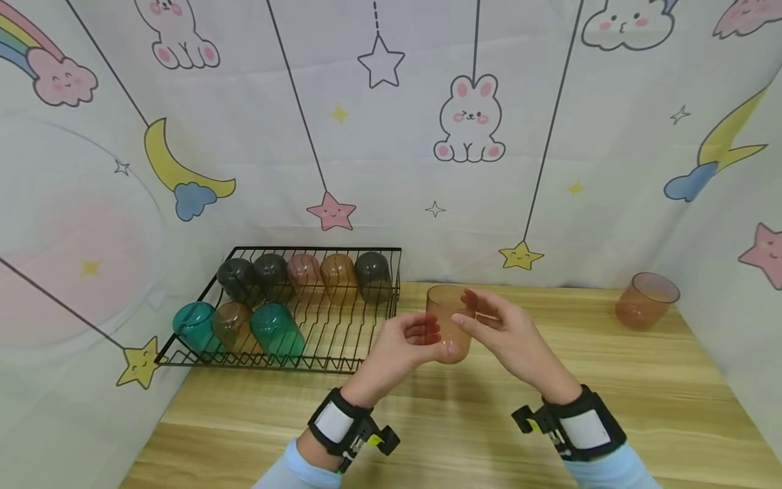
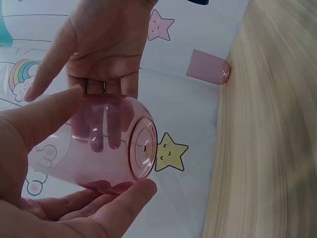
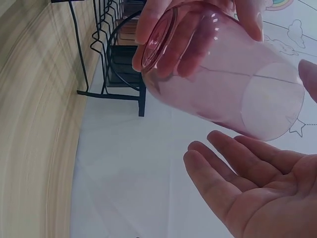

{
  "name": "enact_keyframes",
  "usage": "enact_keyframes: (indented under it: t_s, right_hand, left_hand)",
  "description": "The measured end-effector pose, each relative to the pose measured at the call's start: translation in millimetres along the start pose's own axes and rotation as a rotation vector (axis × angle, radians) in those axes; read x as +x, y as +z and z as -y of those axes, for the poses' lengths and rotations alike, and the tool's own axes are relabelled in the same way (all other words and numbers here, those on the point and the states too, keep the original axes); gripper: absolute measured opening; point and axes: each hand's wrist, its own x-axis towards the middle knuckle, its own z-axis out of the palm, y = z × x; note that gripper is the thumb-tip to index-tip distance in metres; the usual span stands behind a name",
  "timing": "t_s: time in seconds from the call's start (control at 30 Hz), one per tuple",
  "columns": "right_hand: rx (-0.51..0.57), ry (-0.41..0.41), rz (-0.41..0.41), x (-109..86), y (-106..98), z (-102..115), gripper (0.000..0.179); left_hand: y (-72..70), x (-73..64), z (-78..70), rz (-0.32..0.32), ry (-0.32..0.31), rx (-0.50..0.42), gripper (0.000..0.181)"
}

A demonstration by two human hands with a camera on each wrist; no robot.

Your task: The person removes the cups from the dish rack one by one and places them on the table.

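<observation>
My left hand (image 1: pixel 415 343) grips a see-through pink glass cup (image 1: pixel 449 339) above the wooden table, near its base. In the left wrist view, the thumb and fingers of that hand lie around the cup (image 2: pixel 106 144), and its ringed base faces right. My right hand (image 1: pixel 504 333) is at the far side of the cup's upper part, thumb and fingers spread apart. In the right wrist view, the straight fingers (image 3: pixel 257 163) of this hand show beside the rim, with a gap between them and the glass.
A black wire rack (image 1: pixel 342 339) on the left bears two rows of upturned cups, among them a grey cup (image 1: pixel 373 277) and a teal cup (image 1: pixel 277 331). Another pink cup (image 1: pixel 646 302) stands at the table's back right. Patterned cloth (image 1: pixel 397 170) hangs behind the wooden table (image 1: pixel 537 435).
</observation>
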Motion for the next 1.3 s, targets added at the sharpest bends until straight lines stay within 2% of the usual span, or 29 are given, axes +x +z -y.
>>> enact_keyframes:
  t_s: [0.43,0.67,0.9,1.1,1.3]
  right_hand:
    - [0.058,-0.032,0.038,0.1,-1.7,-0.3,0.07]
    - [0.049,-0.035,0.033,-0.9,-1.0,2.5,0.07]
    - [0.06,-0.038,0.021,-1.6,-1.1,2.1,0.072]
    - [0.089,-0.05,0.009,-2.8,-2.3,2.6,0.072]
    - [0.092,-0.061,-0.004,-1.8,-8.4,-1.7,0.068]
  left_hand:
    - [3.3,2.1,3.1,0.038,0.004,-0.015,0.06]
    - [4.3,2.7,5.5,0.039,0.025,-0.004,0.05]
    - [5.0,0.4,4.4,0.054,0.008,-0.008,0.044]
    - [5.6,0.1,3.6,0.054,0.016,-0.012,0.047]
    - [1.8,0.4,2.6,0.042,0.039,-0.027,0.064]
